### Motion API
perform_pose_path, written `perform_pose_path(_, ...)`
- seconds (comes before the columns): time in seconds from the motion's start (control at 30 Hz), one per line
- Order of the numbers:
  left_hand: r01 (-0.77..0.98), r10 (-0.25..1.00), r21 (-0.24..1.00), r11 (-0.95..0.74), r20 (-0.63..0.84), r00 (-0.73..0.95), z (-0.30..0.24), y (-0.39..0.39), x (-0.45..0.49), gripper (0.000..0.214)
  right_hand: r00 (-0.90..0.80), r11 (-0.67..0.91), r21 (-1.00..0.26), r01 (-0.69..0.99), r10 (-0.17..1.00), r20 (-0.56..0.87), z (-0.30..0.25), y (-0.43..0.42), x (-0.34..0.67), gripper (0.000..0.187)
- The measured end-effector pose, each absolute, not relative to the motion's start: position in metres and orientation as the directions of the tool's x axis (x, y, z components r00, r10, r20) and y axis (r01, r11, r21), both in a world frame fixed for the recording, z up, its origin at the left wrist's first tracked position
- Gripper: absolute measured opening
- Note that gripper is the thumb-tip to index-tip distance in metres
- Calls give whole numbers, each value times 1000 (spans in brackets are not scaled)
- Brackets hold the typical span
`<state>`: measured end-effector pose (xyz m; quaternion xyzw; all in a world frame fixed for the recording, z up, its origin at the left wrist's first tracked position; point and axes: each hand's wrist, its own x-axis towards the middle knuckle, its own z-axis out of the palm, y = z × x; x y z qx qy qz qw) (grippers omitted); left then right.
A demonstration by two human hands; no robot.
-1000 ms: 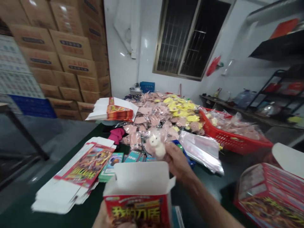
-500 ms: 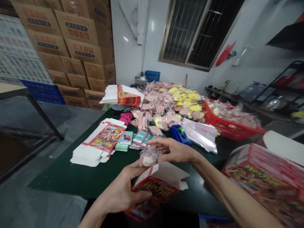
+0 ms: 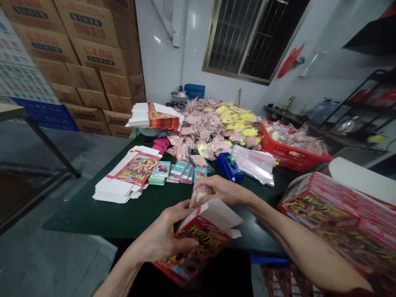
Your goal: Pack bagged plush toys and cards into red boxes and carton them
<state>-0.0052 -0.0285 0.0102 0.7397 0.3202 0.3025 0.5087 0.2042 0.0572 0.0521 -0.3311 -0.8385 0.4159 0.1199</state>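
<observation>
My left hand [image 3: 165, 237] is closed around a red printed cardboard box [image 3: 198, 249], tilted, with its white top flaps [image 3: 221, 214] raised. Over the mouth of that box, my right hand [image 3: 216, 190] grips a clear plastic bag with something pinkish and white in it [image 3: 201, 194]. The fingers of my right hand partly hide the bag. Just beyond my hands lie small stacks of cards, one green-edged [image 3: 159, 173] and others teal and pink [image 3: 181, 171]. A blue tape dispenser [image 3: 230, 167] stands behind my right hand.
Flattened printed boxes [image 3: 130, 173] lie on the green table at left, with another stack [image 3: 154, 117] behind. Bagged pink and yellow pieces [image 3: 210, 128] heap at the back. A red basket [image 3: 287, 154] and clear plastic bags [image 3: 253, 165] sit right, filled red boxes [image 3: 328, 218] nearer.
My right hand has closed in on the plastic bag and brought it closer to the box's mouth. My left hand still holds the box. The camera view has shifted slightly.
</observation>
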Motion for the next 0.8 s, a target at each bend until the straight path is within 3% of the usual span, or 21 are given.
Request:
perform_pose_path(0.07,61,825,990,-127,71,561,2,-31,-14,41,-608,403,-819,407,789,86,56,59,224,15)
perform_pose_path(0.17,-61,881,992,107,-67,469,-10,-33,-23,38,-242,363,-909,206,919,312,72,56,258,20)
perform_pose_path(0.23,-97,896,983,157,-101,432,-14,-33,-22,38,-97,358,-933,20,930,355,83,45,269,28)
perform_pose_path(0.3,-122,887,979,164,-92,453,-13,-32,-16,36,-111,347,-936,-53,930,351,89,28,266,31)
perform_pose_path(0.4,-138,846,976,167,-70,529,-8,-31,-6,35,-173,378,-920,99,917,358,85,5,244,26)
perform_pose_path(0.53,-169,843,974,152,-39,537,-5,-34,-2,35,-32,534,-717,449,811,584,66,-7,227,21)
perform_pose_path(0.7,-117,889,986,122,-56,454,-8,-36,-3,31,-320,642,-465,609,735,597,53,-12,228,17)
perform_pose_path(0.8,-117,902,986,121,-60,427,-8,-35,0,32,-289,624,-333,707,685,668,52,-20,222,19)
